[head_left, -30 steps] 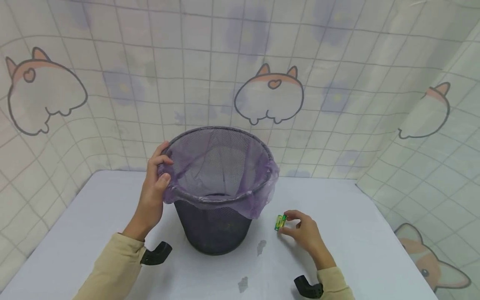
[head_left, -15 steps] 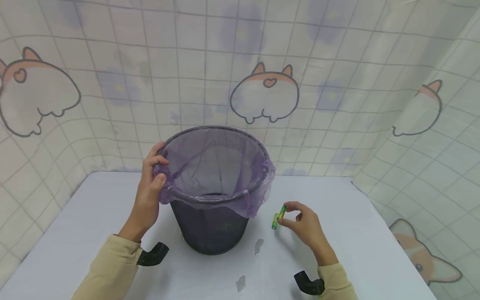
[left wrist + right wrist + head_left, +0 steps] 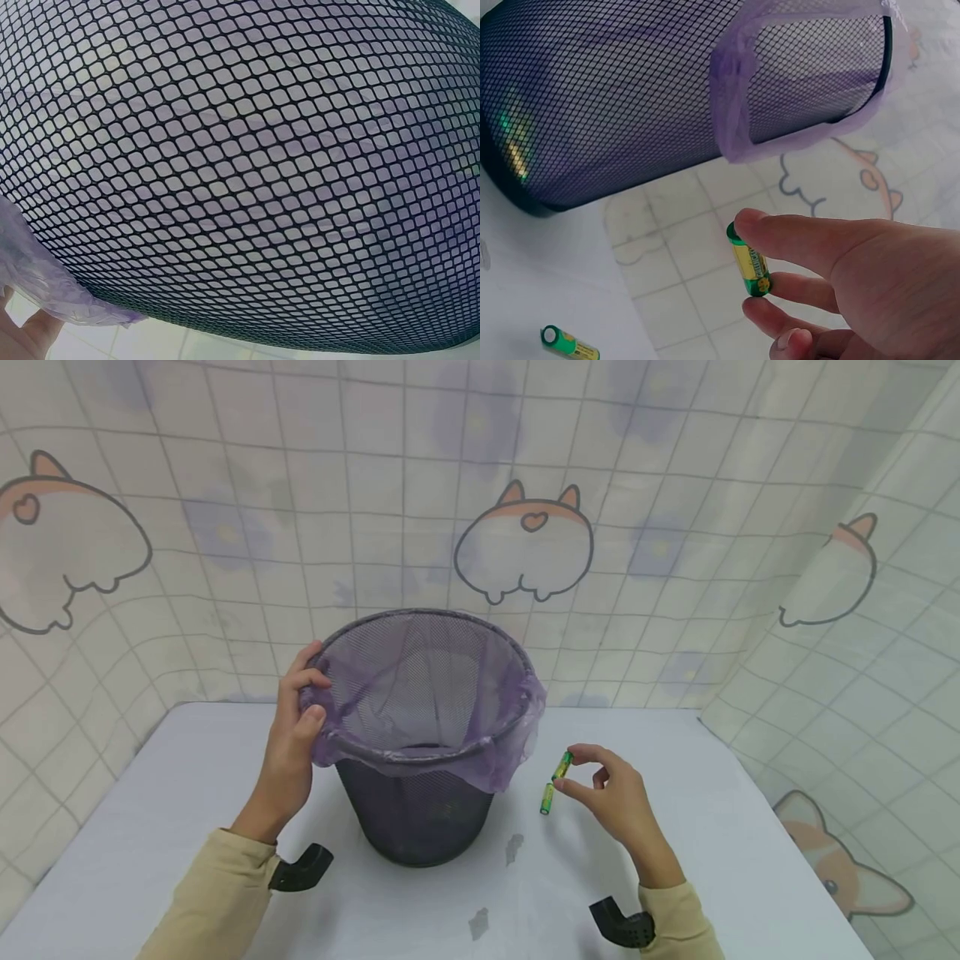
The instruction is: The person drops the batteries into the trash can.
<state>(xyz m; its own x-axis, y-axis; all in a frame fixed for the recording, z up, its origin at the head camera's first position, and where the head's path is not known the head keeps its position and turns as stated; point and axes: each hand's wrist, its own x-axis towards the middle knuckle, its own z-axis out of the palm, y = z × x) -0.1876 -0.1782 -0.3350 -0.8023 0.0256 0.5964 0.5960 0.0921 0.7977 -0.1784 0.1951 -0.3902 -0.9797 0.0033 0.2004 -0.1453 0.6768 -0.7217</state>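
My left hand (image 3: 288, 747) grips the left rim of a black mesh wastebasket (image 3: 412, 822), thumb and fingers over the edge. A thin purple bin liner (image 3: 506, 756) is folded over that rim. To the right of the basket, my right hand (image 3: 618, 793) pinches a green and yellow battery (image 3: 562, 766) between thumb and fingers, above the table. A second battery (image 3: 546, 799) lies on the tabletop just below it. In the right wrist view, green and yellow shapes (image 3: 514, 146) show dimly through the mesh near the basket's bottom.
A white table (image 3: 750, 877) carries everything, with grey patches (image 3: 478, 924) in front of the basket. Behind and beside it hangs a checked cloth (image 3: 660, 635) with cartoon dogs. Black curved wrist pieces (image 3: 622, 924) stick out from both sleeves.
My right hand has lifted one battery from beside the other and raised it slightly away from the table. My left hand still holds the rim. The head view has shifted slightly.
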